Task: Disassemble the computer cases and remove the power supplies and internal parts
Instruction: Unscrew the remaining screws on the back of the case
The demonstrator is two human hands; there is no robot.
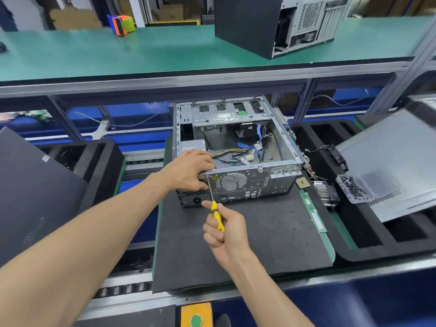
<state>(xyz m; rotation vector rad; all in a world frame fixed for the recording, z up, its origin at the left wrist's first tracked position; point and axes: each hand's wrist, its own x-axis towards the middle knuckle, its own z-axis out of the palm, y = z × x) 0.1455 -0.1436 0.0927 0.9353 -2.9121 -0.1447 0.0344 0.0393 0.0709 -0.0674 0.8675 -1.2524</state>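
Observation:
An open grey computer case (250, 180) lies on its side on a black foam mat (271, 232), rear panel toward me. Loose cables (243, 154) lie inside it. The power supply (191, 201) sits in the case's near-left corner, its socket facing me. My left hand (191, 171) grips the top rear edge of the case above the power supply. My right hand (224, 230) holds a yellow-handled screwdriver (215, 213). Its thin shaft points up to a screw at the rear panel's upper left, just below my left hand.
A clear tray of black screws (354, 188), a heatsink (326, 192), a CPU chip (302, 182) and memory sticks (315, 215) lie to the right. A removed side panel (396, 166) leans on black foam trays. Another case (271, 24) stands on the green upper shelf (118, 55).

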